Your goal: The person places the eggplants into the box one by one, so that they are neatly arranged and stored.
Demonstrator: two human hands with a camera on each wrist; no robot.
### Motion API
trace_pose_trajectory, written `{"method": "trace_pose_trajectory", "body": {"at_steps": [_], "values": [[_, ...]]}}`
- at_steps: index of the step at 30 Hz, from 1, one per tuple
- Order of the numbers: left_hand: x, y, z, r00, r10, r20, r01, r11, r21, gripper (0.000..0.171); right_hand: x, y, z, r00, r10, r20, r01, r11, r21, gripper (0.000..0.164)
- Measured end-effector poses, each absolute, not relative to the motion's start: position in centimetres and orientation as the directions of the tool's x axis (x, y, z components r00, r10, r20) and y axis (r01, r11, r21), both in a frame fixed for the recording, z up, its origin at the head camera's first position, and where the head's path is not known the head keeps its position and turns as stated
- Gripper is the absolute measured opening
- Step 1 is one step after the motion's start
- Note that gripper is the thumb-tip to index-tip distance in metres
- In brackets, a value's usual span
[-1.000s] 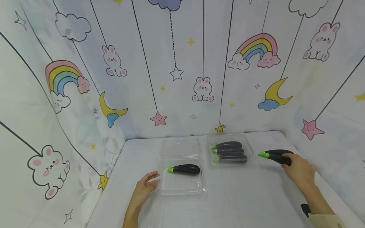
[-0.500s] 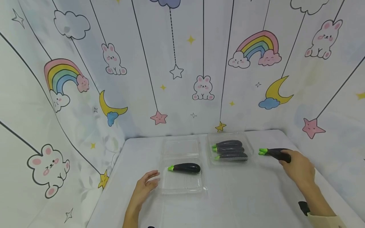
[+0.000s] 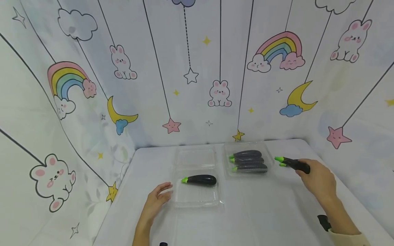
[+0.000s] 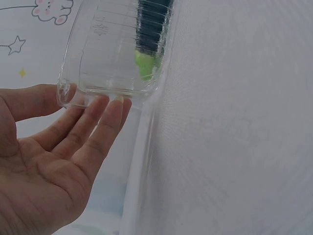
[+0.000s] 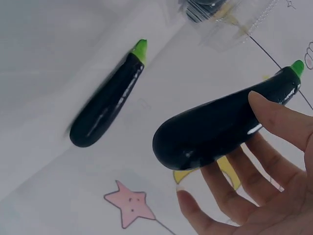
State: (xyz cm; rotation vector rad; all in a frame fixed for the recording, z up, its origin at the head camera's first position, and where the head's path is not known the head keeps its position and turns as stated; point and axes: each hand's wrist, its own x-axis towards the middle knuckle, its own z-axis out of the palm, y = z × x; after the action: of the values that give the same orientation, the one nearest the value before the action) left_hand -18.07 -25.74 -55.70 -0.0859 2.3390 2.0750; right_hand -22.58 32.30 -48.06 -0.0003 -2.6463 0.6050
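In the head view my right hand holds a dark eggplant with a green stem, raised off the table. The right wrist view shows the thumb on one side of this eggplant and fingers on the other. Another eggplant lies on the table beside it, mostly hidden in the head view. My left hand is at the left side of an open clear plastic container, where one eggplant lies. In the left wrist view, loosely extended fingers and thumb touch the container's edge.
The open container's clear lid lies flat behind its base. To its right stands another clear container with several eggplants inside. A patterned cloth rises behind the white table.
My right hand has lifted the eggplant from beside the other one and moved it slightly left. The left hand stays at the open container.
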Motion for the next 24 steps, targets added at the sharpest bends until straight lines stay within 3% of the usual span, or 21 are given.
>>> {"method": "trace_pose_trajectory", "body": {"at_steps": [24], "values": [[-18.0, -25.8, -55.8, -0.999, -0.024, -0.028, -0.031, 0.14, 0.99, 0.047, -21.9, 26.9, -45.3, -0.883, 0.02, 0.469, -0.202, 0.886, -0.418, 0.044]]}}
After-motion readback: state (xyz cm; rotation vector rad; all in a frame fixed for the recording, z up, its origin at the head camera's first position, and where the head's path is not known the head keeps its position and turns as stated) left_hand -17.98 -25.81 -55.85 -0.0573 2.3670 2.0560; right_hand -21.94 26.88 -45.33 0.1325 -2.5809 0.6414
